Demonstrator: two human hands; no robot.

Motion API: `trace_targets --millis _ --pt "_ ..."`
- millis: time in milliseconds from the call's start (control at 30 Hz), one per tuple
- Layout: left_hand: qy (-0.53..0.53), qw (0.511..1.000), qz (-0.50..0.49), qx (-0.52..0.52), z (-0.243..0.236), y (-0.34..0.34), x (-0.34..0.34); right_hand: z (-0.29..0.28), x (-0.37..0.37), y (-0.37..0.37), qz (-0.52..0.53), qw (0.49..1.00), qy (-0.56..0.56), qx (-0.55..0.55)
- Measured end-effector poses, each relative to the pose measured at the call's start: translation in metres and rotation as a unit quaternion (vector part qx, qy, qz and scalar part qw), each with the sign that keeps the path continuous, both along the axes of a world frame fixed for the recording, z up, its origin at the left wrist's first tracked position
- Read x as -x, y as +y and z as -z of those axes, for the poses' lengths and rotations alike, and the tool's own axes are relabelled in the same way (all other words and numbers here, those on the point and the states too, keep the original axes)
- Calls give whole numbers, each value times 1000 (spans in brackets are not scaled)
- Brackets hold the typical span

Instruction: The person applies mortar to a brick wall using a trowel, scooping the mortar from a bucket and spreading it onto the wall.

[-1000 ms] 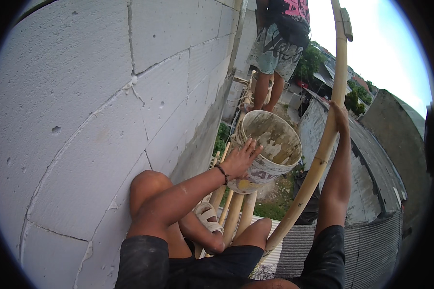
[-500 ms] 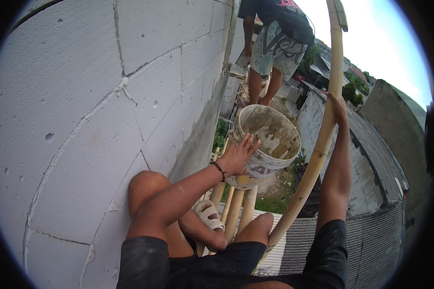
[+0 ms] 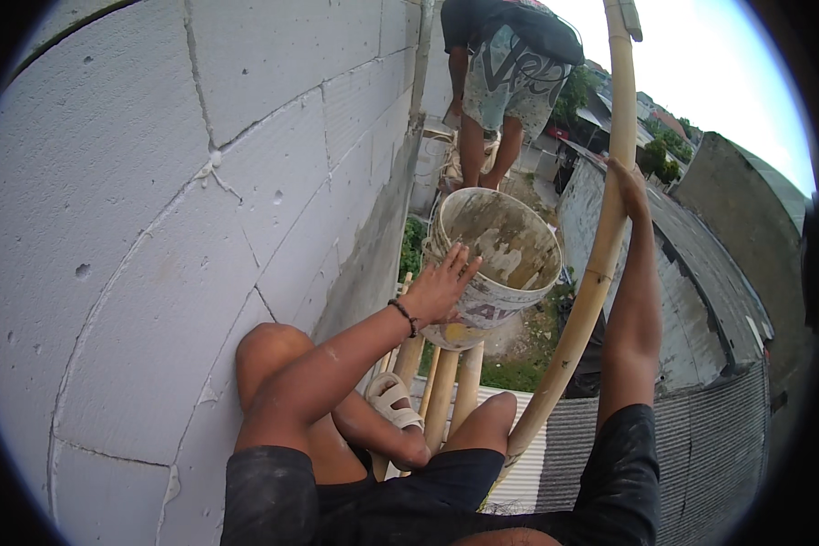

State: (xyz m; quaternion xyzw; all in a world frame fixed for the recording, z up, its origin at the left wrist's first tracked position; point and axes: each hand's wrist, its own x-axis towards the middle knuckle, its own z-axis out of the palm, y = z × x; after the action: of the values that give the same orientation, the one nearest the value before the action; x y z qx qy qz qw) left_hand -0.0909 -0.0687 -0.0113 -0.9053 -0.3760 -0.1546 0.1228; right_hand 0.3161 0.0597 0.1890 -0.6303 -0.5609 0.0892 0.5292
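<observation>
A white plastic bucket (image 3: 500, 308), smeared with dried mortar, stands slightly tilted on the bamboo poles in front of me. Grey residue coats its inner wall, and no load shows in it. My left hand (image 3: 440, 288) lies against the bucket's near left side, fingers stretched out toward the rim and not wrapped round it. On the right, my right hand (image 3: 630, 189) grips an upright bamboo pole (image 3: 600, 264) about level with the bucket's rim. The pole looks curved in this view.
A pale block wall (image 3: 155, 273) rises close on my left. Bamboo poles (image 3: 441, 396) run ahead beneath the bucket. Beyond it another person (image 3: 519, 82) bends over on the scaffold. Corrugated roofing (image 3: 664, 455) and the ground lie far below on the right.
The co-worker has bent further forward. The bucket, my left hand and the pole sit slightly further left in the picture; both hands keep their places on bucket and pole.
</observation>
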Motion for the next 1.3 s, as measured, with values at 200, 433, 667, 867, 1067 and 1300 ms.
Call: trace_targets --millis 200,433,667,867,1067,1300 --pt "6 1000 -15 2 4 0 4 0 17 -4 3 1000 4 1" --pt "7 1000 -17 -4 4 0 2 1 15 -6 -15 1000 12 4" --pt "10 999 -9 -30 5 4 2 4 5 7 13 1000 -10 -12" --pt "23 999 -9 -34 0 4 2 1 13 0 -4 1000 1 -27" --pt "26 999 -4 -18 -4 -5 2 8 15 -5 -5 1000 5 -26" --pt "38 999 -17 -1 -6 -2 4 -4 20 -8 -30 999 11 16"
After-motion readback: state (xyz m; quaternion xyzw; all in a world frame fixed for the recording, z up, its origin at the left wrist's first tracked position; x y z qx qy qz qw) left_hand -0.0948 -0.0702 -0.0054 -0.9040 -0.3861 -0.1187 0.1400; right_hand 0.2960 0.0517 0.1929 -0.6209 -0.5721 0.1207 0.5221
